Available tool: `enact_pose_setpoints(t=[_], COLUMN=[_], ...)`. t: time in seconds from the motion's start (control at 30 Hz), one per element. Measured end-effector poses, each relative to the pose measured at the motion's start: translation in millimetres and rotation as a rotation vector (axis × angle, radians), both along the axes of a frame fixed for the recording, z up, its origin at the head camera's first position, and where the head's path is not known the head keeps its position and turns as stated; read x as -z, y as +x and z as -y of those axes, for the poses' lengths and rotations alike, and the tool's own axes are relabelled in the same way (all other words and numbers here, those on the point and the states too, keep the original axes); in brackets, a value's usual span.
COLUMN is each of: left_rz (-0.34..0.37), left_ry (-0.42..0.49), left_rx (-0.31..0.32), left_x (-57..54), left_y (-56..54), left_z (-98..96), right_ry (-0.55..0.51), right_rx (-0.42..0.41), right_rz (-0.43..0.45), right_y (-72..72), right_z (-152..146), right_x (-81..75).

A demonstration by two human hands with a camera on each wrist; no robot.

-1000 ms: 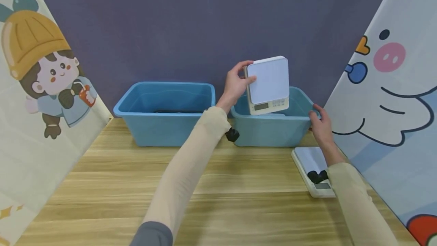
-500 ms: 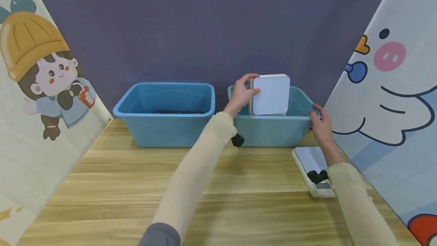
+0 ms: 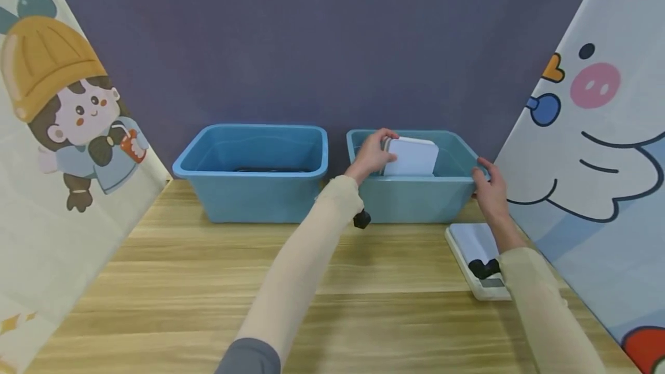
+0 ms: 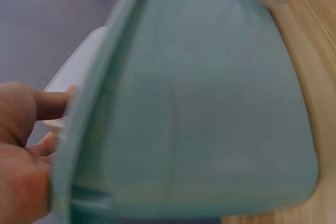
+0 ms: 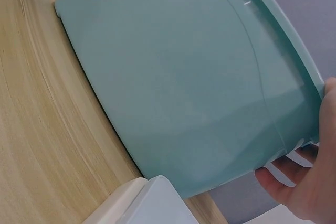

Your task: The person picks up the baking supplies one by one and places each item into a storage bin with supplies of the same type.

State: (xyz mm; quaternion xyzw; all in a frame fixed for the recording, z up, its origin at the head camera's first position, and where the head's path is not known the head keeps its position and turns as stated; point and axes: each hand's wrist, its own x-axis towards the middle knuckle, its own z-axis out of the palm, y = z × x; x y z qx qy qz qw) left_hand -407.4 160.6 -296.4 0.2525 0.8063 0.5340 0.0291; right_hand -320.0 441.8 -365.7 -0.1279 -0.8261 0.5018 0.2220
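Note:
My left hand point(image 3: 372, 156) grips the left edge of a white kitchen scale point(image 3: 411, 157), thumb on its front face. The scale stands tilted inside the right-hand blue bin point(image 3: 415, 201), its lower part hidden by the front wall. In the left wrist view that scale point(image 4: 79, 61) shows partly behind the bin's rim, beside the hand point(image 4: 23, 145). My right hand point(image 3: 489, 189) holds the bin's right front corner by the rim, its fingers point(image 5: 273, 184) under the outside. A second white kitchen scale point(image 3: 473, 241) lies flat on the table, under my right wrist.
Another blue bin point(image 3: 254, 198) stands to the left, with something dark low inside it. The wooden table point(image 3: 197, 287) stretches before both bins. A dark wall point(image 3: 322, 45) rises behind, with cartoon-printed panels at left point(image 3: 62, 247) and right point(image 3: 571, 235).
My left hand has lowered the scale from above the right bin down into it, and the scale's display has gone behind the front wall. The right hand stays on the rim.

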Motion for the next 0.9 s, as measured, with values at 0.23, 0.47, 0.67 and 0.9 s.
enact_pose_setpoints(t=[0.23,0.47,0.67,0.9], left_rz=[0.042,-0.018,-0.096,-0.185], left_ry=[-0.084,-0.297,-0.217,-0.038], left_rx=[0.035,-0.004,-0.010,0.023], left_x=[2.8,1.1,2.2,7.8], left_y=[-1.2,4.9,5.9,10.1], left_z=[0.2,-0.5,2.9,2.4], right_ry=[0.001,0.002,0.018,0.044], right_rx=[0.005,-0.001,-0.016,-0.077], right_rz=[0.010,0.025,0.022,0.027], right_y=[1.3,2.2,1.2,4.4], right_z=[0,3,1,-1], right_x=[0.9,-0.4,-0.1,-3.3])
